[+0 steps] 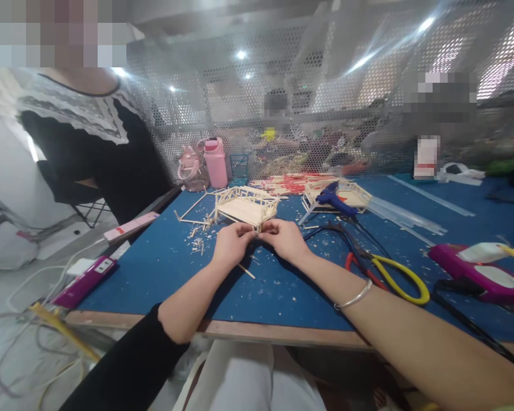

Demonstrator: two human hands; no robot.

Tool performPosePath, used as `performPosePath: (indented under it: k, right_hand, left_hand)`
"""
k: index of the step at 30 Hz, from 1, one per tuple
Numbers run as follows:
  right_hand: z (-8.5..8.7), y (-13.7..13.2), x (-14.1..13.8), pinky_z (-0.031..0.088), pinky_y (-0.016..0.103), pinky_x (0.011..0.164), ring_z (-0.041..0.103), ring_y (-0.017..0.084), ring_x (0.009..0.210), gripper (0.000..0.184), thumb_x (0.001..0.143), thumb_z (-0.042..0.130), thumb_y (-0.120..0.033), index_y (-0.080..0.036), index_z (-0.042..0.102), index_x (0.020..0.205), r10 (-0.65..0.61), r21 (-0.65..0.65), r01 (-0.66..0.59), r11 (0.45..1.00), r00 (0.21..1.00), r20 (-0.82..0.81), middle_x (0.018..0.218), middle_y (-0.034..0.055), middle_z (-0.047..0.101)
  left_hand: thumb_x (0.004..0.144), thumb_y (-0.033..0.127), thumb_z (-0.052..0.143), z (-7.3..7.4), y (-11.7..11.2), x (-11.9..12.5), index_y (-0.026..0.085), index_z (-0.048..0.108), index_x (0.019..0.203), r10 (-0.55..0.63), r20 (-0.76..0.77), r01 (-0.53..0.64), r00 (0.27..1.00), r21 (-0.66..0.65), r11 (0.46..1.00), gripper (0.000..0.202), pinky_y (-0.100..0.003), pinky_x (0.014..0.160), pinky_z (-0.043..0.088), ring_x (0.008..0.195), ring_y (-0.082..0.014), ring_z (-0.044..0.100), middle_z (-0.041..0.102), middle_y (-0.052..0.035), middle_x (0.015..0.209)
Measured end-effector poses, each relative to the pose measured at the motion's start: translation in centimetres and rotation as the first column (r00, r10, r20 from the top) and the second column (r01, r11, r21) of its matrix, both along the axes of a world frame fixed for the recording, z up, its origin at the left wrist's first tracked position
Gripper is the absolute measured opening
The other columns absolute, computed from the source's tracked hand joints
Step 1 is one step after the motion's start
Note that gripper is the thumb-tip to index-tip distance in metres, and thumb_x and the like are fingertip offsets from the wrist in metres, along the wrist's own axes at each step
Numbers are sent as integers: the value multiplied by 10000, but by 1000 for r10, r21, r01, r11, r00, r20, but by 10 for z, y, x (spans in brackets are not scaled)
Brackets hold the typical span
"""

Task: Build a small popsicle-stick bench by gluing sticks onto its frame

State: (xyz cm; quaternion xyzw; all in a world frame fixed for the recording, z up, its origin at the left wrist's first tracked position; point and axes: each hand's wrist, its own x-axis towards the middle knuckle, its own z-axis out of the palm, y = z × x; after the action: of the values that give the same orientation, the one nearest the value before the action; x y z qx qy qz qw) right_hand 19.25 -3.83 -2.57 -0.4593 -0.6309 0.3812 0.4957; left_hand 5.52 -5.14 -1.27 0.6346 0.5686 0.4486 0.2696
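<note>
The wooden stick model sat just left of the middle of the frame, well back from the tabletop's front edge, which crossed the lower part of the frame. You had open room between your forearms down to that edge, and more at center left, beside your left forearm. To the right, the way was tighter. The model lay just beyond your fingertips, its near corner between your left hand and right hand. Both were closed in a pinch on that corner, thumbs and fingers nearly meeting. Whether the corner was lifted, you could not tell. Its deck faced up, railings standing; the long axis ran left to right, sloping slightly down toward the right, and the pinched corner pointed at you.

Just left of the model were a thin stick frame and wood chips. Behind it lay red-marked sticks. Right of center, a blue glue gun rested against a second wooden model, with clear glue sticks beyond. Closer to your right forearm was a tool with red and yellow handles. A purple power strip lay along the left edge, and a person in black stood at upper left.
</note>
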Motion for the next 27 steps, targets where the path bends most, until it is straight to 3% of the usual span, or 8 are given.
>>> performPosePath:
  k: [4, 7, 11, 17, 21, 27]
  right_hand:
    - [2, 1, -1, 462, 257, 668, 602, 129, 639, 87, 601, 632, -162, -160, 635, 688, 61, -1, -62, 998, 992, -112, 683, -7, 677]
    - [3, 0, -1, 457, 261, 675, 595, 133, 647, 99, 614, 624, -202, -155, 643, 699, 80, 47, -75, 996, 991, -111, 684, -2, 675]
    - [4, -2, -2, 447, 258, 665, 582, 135, 640, 126, 644, 597, -229, -156, 673, 715, 77, 93, -72, 993, 996, -53, 684, -1, 683]
    - [3, -1, -2, 382, 220, 507, 474, 95, 499, 192, 664, 588, -271, -148, 702, 759, 72, 4, -72, 997, 995, -73, 624, -12, 655]
    - [4, 0, 0, 374, 219, 512, 472, 96, 510, 209, 666, 583, -276, -157, 712, 779, 68, 12, -68, 998, 994, -81, 643, -3, 665]
    - [6, 1, -1, 363, 225, 517, 439, 88, 496, 183, 636, 613, -309, -147, 667, 702, 117, -4, -121, 993, 969, -217, 553, -26, 583]
  left_hand:
    - [690, 225, 640, 1, -3, 0, 171, 734, 825, -10, 70, 10, 997, 1, 1000, 173, -279, 733, 475, 765, -187, 663, 745, -27, 816]
    - [704, 251, 630, 1, -4, 0, 177, 736, 870, 5, 72, -6, 997, 9, 1000, 210, -294, 766, 477, 821, -204, 666, 743, -31, 862]
    - [676, 230, 649, 1, -4, 1, 153, 731, 828, 40, 138, -40, 990, -7, 999, 189, -297, 744, 493, 773, -199, 676, 745, -46, 806]
    - [684, 229, 655, 3, -4, 0, 163, 733, 831, -19, 150, 22, 988, -20, 1000, 179, -300, 775, 499, 787, -188, 675, 745, -39, 820]
    - [692, 237, 657, 4, -4, -1, 169, 735, 859, -23, 181, 37, 983, -73, 997, 196, -297, 750, 508, 750, -176, 669, 744, -41, 812]
    - [683, 245, 663, 6, -4, 1, 160, 732, 852, 27, 201, -26, 979, -5, 1000, 201, -284, 731, 506, 729, -164, 657, 743, -45, 823]
